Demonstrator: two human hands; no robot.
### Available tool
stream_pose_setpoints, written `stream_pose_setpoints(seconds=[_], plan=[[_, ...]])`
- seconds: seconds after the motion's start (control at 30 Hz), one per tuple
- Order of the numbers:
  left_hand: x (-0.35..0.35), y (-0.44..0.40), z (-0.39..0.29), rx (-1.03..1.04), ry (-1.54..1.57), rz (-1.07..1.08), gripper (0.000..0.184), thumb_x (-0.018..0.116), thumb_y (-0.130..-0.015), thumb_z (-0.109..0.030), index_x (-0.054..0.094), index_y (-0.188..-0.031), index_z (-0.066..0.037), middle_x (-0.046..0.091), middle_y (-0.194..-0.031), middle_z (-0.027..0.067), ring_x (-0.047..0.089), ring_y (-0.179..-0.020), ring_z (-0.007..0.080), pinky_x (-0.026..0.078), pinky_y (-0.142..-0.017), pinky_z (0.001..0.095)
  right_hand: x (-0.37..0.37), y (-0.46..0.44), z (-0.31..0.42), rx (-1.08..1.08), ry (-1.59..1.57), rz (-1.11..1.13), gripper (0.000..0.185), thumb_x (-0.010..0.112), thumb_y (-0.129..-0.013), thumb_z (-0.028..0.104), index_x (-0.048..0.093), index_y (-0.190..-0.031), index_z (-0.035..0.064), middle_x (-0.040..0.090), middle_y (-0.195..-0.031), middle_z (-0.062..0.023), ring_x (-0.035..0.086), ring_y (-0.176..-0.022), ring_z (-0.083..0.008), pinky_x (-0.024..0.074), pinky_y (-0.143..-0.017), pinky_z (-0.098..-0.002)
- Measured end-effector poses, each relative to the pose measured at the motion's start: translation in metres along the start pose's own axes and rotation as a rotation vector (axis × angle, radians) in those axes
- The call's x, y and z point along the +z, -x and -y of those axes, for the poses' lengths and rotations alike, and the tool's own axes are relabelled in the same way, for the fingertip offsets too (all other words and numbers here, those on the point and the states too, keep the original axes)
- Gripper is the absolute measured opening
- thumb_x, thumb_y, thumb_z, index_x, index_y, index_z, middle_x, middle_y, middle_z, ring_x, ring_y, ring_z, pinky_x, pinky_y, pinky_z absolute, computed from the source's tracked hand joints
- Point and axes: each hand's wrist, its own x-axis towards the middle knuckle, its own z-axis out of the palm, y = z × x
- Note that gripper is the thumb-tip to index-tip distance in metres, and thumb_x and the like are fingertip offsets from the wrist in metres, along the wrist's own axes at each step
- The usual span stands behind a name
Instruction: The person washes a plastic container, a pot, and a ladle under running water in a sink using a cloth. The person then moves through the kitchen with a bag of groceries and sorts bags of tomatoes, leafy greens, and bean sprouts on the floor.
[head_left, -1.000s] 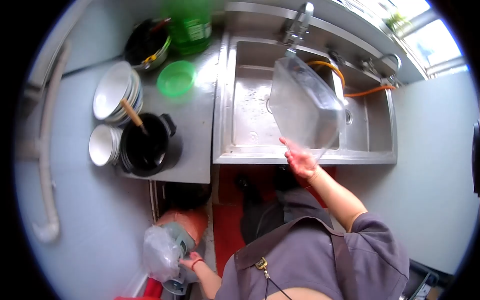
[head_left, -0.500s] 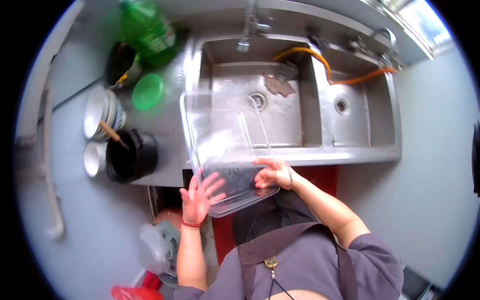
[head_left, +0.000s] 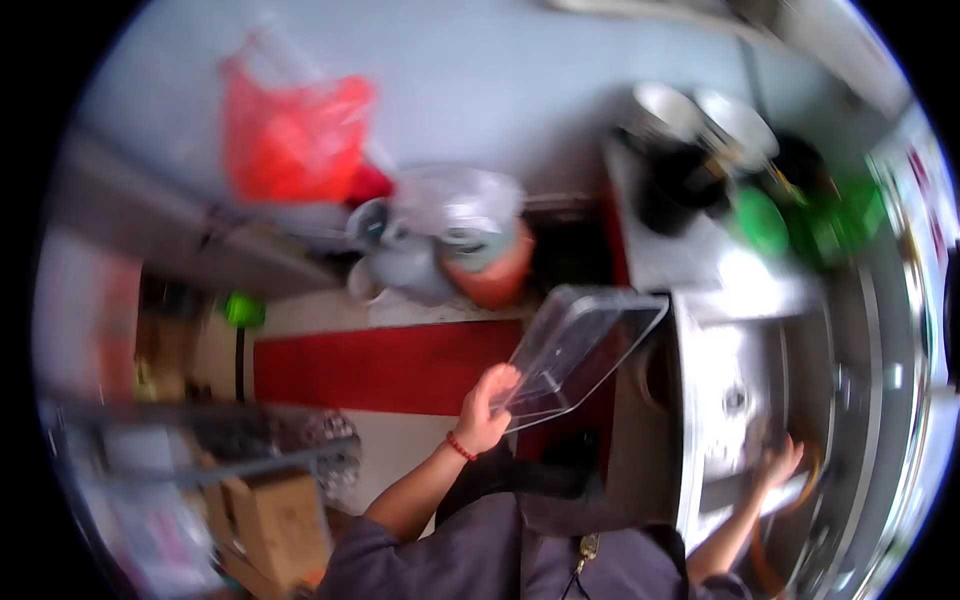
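My left hand (head_left: 486, 412), with a red bead bracelet on the wrist, grips the near edge of a clear plastic container (head_left: 575, 345). The container is tilted on its side over the floor, left of the sink. On the right, my right hand (head_left: 780, 464) hangs over the sink (head_left: 690, 420) with its fingers stretched out, blurred, and nothing visible in it. A dark, smeared shape that looks like the rag (head_left: 762, 438) lies beside its fingers. An orange hose (head_left: 808, 485) curves just past this hand.
A counter (head_left: 650, 240) beside the sink bears a black pot (head_left: 680, 190), white bowls (head_left: 735, 125) and a green lid (head_left: 762, 220). Bagged buckets (head_left: 480, 240) stand along the wall beneath a red plastic bag (head_left: 300, 140). A cardboard box (head_left: 275, 530) sits at lower left.
My view has turned left, away from the sink. The container, formerly between both hands above the sink edge, is now in my left hand alone. My right hand has moved off it, over the sink.
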Motion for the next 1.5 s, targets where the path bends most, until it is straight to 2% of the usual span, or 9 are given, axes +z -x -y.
stream_pose_setpoints(seconds=[0.1,0.4,0.57,0.9,1.13,1.23,1.27,1.33,1.5], plan=[[-0.101,0.06,0.002,0.012,-0.146,-0.271,0.064,0.046,-0.065,0.013,0.036,-0.127,0.0,0.054,-0.117,0.0183,0.054,-0.11,0.027,0.042,-0.095,0.0358,0.025,0.001,0.131,0.297,-0.893,0.147,0.025,0.047,-0.093,0.011,0.053,-0.117,0.0078,0.063,-0.082,-0.0063,0.056,-0.06,-0.0097,0.0479,-0.05,-0.0202],[-0.337,0.251,0.056,-0.483,0.701,-1.035,0.043,0.05,-0.075,0.007,0.042,-0.116,-0.005,0.054,-0.109,0.0119,0.057,-0.098,0.0216,0.05,-0.077,0.0332,0.303,0.223,0.45,-0.831,-0.012,0.756,0.02,0.058,-0.078,0.002,0.062,-0.097,0.0026,0.064,-0.079,-0.01,0.06,-0.072,-0.0147,0.0485,-0.068,-0.0267],[-0.45,0.304,0.065,-0.45,1.081,-1.212,0.03,0.055,-0.08,-0.004,0.043,-0.108,-0.007,0.053,-0.111,0.0155,0.056,-0.102,0.0334,0.051,-0.082,0.0452,0.39,0.343,0.589,-0.182,-0.276,1.703,0.034,0.045,-0.076,-0.01,0.058,-0.105,-0.0014,0.064,-0.088,-0.0106,0.063,-0.075,-0.0184,0.0525,-0.066,-0.0279],[-0.667,0.235,0.156,-0.185,1.514,-1.193,0.037,0.053,-0.088,-0.019,0.035,-0.12,-0.022,0.044,-0.119,0.022,0.046,-0.107,0.0492,0.036,-0.088,0.068,0.588,0.411,0.882,-1.325,-0.031,0.692,0.019,0.062,-0.08,0.021,0.065,-0.081,0.0018,0.06,-0.06,-0.0118,0.061,-0.056,-0.0212,0.0459,-0.053,-0.0351],[-0.863,0.256,0.159,-0.041,1.605,-1.483,0.061,0.045,-0.073,0.005,0.035,-0.123,-0.029,0.044,-0.119,0.0209,0.046,-0.109,0.0433,0.042,-0.082,0.0656,0.707,0.76,1.213,-1.261,-0.837,1.487,0.032,0.051,-0.079,0.017,0.06,-0.108,0.0068,0.043,-0.125,-0.0012,0.037,-0.117,-0.0112,0.0323,-0.092,-0.0256],[-0.94,0.277,0.157,-0.095,1.409,-1.681,0.069,0.045,-0.07,0.008,0.033,-0.125,-0.032,0.043,-0.118,0.0186,0.047,-0.106,0.0411,0.046,-0.078,0.0617,0.664,0.935,1.316,-1.666,-1.031,1.484,0.014,0.055,-0.072,-0.002,0.062,-0.082,0.0045,0.062,-0.08,-0.0042,0.056,-0.067,-0.0104,0.0426,-0.055,-0.0241],[-0.965,0.284,0.165,-0.148,1.237,-1.772,0.071,0.045,-0.069,0.009,0.032,-0.126,-0.031,0.044,-0.117,0.0176,0.048,-0.104,0.0398,0.047,-0.076,0.0605,0.664,0.982,1.331,-1.099,-0.83,2.354,0.017,0.05,-0.068,-0.005,0.06,-0.078,0.0055,0.059,-0.071,-0.0102,0.057,-0.065,-0.018,0.0447,-0.055,-0.0301],[-1.024,0.297,0.187,-0.163,1.2,-1.813,0.069,0.047,-0.071,0.008,0.03,-0.127,-0.03,0.045,-0.115,0.0158,0.05,-0.102,0.0376,0.049,-0.073,0.0587,0.627,1.06,1.378,-2.015,-0.848,1.756,0.019,0.047,-0.063,-0.007,0.056,-0.075,0.0043,0.057,-0.072,-0.0134,0.057,-0.065,-0.0252,0.0465,-0.058,-0.033],[-1.189,0.326,0.241,-0.157,1.326,-1.781,0.048,0.049,-0.08,-0.002,0.036,-0.122,-0.022,0.051,-0.109,0.0164,0.054,-0.096,0.0341,0.048,-0.074,0.0598,0.668,1.202,1.453,-1.952,-0.806,1.824,0.019,0.05,-0.064,-0.006,0.056,-0.078,0.0054,0.058,-0.075,-0.0127,0.058,-0.07,-0.0292,0.0481,-0.062,-0.0343]])
